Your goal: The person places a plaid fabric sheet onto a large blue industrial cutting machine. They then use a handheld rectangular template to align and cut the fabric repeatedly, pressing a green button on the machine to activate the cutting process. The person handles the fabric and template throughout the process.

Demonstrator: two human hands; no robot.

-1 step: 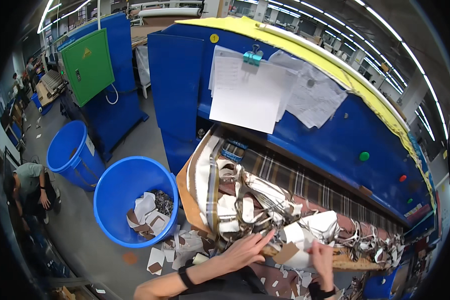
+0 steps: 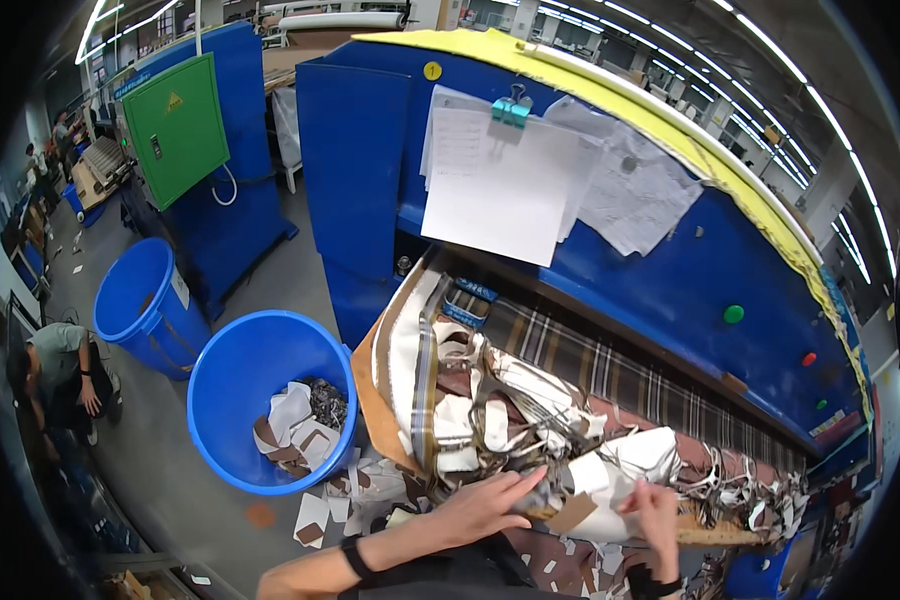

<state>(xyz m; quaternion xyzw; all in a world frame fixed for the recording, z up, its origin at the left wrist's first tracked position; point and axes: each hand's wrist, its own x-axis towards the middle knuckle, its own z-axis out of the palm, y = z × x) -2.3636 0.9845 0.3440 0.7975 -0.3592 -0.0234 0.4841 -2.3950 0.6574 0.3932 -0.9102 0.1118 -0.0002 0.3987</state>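
Note:
My left hand [image 2: 490,503] stretches its fingers out, thumb apart, over the near edge of a heap of fabric scraps [image 2: 500,420]. My right hand [image 2: 654,515] has its fingers curled together above a white piece of material [image 2: 610,505]; whether something thin is between them I cannot make out. Between the hands lies a small brown piece [image 2: 572,512], with a white patch [image 2: 587,472] just beyond it. The scraps, white and brown with tangled dark strips, rest on striped plaid fabric [image 2: 610,360] along the bed of a blue machine.
A blue bin [image 2: 202,400] holding offcuts stands left of the machine, with another blue bin [image 2: 130,300] behind it. Scraps litter the floor. Papers [image 2: 500,190] hang from a teal clip on the blue machine panel [image 2: 355,170]. A person [image 2: 65,375] bends down at far left.
My right hand has shifted slightly right and its fingers sit a little differently. My left hand is slightly lower, fingers still stretched. The scraps look almost the same.

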